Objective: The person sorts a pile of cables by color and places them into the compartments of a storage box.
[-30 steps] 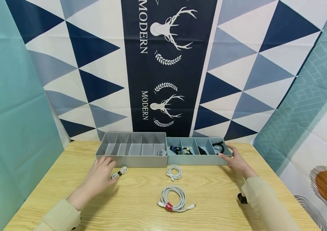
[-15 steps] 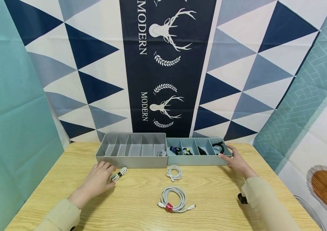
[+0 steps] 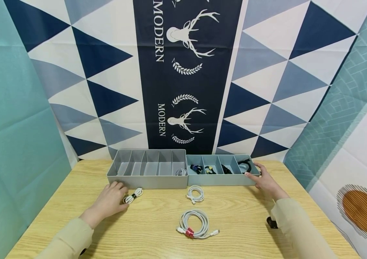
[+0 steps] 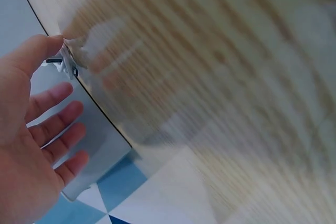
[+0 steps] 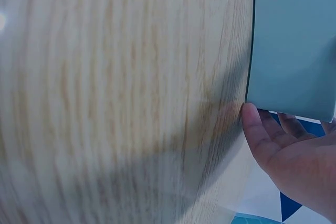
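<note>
A small bundle of white cable [image 3: 133, 195] with a black tie lies on the table in front of the grey box [image 3: 147, 182]. Beside it is my left hand [image 3: 111, 199], thumb at the bundle's near end; in the left wrist view the fingers [image 4: 64, 139] are spread and loosely bent. At the right end of the light-blue box [image 3: 222, 180], my right hand [image 3: 265, 183] holds the corner, its thumb at the front and fingers along the end wall. Coiled dark cables sit in the blue box's compartments.
On the wooden table [image 3: 151, 230] lie a small white cable coil [image 3: 196, 194] and a larger one [image 3: 199, 218] with a red strap. One light cable [image 3: 181, 172] sits in the grey box's rightmost compartment. Patterned cloth [image 3: 112, 72] hangs behind the boxes.
My left hand has shifted slightly toward me and lowered beside the tied cable, which stays in place. The right hand keeps its place on the blue box.
</note>
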The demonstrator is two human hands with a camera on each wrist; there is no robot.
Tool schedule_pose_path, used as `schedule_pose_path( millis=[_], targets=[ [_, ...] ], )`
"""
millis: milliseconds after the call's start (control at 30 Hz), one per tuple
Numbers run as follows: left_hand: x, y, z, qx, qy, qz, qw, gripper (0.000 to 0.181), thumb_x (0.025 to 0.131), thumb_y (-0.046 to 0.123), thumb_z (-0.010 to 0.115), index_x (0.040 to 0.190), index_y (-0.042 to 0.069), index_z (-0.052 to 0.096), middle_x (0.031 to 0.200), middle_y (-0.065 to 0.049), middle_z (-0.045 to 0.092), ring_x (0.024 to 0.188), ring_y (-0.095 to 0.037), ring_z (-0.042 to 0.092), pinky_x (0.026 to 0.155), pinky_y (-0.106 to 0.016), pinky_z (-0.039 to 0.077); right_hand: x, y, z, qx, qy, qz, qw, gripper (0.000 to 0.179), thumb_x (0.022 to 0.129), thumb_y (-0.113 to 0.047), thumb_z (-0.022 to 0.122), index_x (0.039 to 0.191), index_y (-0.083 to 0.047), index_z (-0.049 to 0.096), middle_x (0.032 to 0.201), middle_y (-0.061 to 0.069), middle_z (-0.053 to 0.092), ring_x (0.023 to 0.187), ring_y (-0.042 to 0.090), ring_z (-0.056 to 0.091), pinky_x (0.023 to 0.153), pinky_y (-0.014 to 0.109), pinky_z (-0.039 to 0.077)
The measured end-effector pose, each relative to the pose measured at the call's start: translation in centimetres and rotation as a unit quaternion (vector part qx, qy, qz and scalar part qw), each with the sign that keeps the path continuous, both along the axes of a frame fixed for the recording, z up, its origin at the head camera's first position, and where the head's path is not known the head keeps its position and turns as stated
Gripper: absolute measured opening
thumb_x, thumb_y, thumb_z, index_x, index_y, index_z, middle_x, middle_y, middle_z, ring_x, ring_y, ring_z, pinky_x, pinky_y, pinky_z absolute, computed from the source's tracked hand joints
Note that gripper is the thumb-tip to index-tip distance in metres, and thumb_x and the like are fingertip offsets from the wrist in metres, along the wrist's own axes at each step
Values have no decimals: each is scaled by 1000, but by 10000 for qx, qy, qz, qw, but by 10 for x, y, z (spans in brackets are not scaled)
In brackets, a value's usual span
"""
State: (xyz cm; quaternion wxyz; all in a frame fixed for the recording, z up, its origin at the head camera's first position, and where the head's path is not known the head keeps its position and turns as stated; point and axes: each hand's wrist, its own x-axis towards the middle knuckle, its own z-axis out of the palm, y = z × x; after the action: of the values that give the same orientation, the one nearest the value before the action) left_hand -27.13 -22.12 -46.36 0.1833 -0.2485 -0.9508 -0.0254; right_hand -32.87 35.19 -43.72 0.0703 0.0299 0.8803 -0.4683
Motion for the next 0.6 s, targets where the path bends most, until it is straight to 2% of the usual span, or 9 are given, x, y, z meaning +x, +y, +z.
schedule_pose_path(
  millis=[100,233,433,600],
  targets=[
    [-1,0,0,-37,-84,2,10000,30,67,33,80,80,12,64,86,-2,58,83,-23,50,75,-42,43,0,0,0,-7,-16,-20,10000,92,92,-47,55,151,-7,-4,149,35,6,130,47,28,98,58,39],
    [-2,1,-1,-103,-181,-23,9998,25,69,31,80,74,15,62,81,1,54,79,-20,47,71,-39,40,1,0,0,7,-5,-16,10000,93,92,-48,55,151,-7,-3,147,35,11,124,44,35,95,55,42],
    [-2,1,-2,-56,-179,-87,9998,26,68,29,81,72,15,59,77,3,51,76,-18,44,68,-37,38,2,0,0,31,13,10,10000,93,91,-49,55,151,-6,-2,141,34,22,109,36,43,86,44,45],
    [-1,1,-3,2,-94,-108,9999,28,67,30,81,72,15,59,78,4,53,77,-18,45,71,-38,39,2,1,-1,50,49,4,10000,92,91,-48,55,151,-6,-1,139,33,25,108,35,44,84,42,46]
  ],
)
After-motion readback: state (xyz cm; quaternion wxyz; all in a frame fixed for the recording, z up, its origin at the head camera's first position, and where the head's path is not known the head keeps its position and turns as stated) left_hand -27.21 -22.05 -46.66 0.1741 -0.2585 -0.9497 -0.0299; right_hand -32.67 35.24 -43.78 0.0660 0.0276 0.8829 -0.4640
